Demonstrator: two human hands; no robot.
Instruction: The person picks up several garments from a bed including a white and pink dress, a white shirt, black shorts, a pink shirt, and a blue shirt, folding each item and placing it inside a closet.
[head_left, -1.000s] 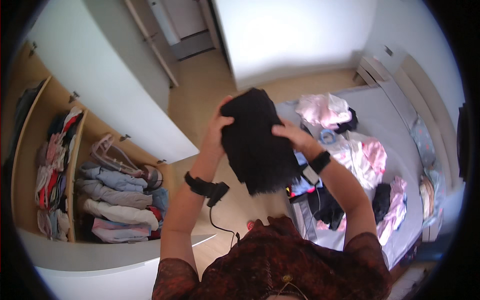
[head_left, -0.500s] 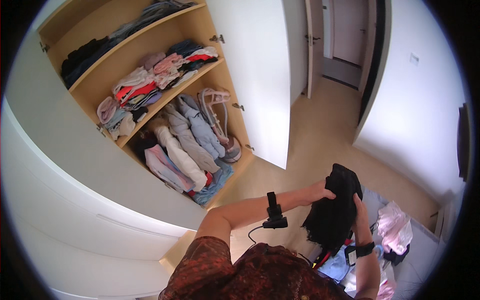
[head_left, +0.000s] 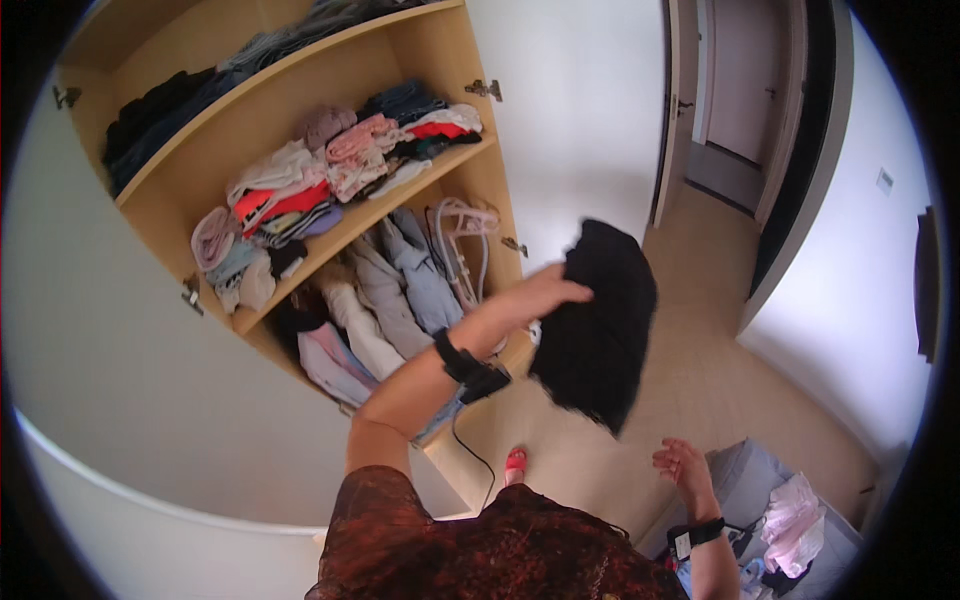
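Left hand (head_left: 548, 290) pinching the black garment (head_left: 602, 325) by its left edge, thumb on top; garment is held up over the floor (head_left: 715, 300), right of the open wardrobe (head_left: 430, 55). Right hand (head_left: 684, 466) free, fingers loosely spread, near the bed (head_left: 735, 482) with pink clothing (head_left: 795, 525) on it.

In the left hand (head_left: 553, 289), matt black cloth (head_left: 602, 325), rough-edged. Beyond it, smooth wood-look cupboard (head_left: 432, 52), shiny metal hinge (head_left: 485, 90), smooth satin door (head_left: 580, 110). Below the right hand (head_left: 682, 466), softly sheened pink cloth (head_left: 795, 525).
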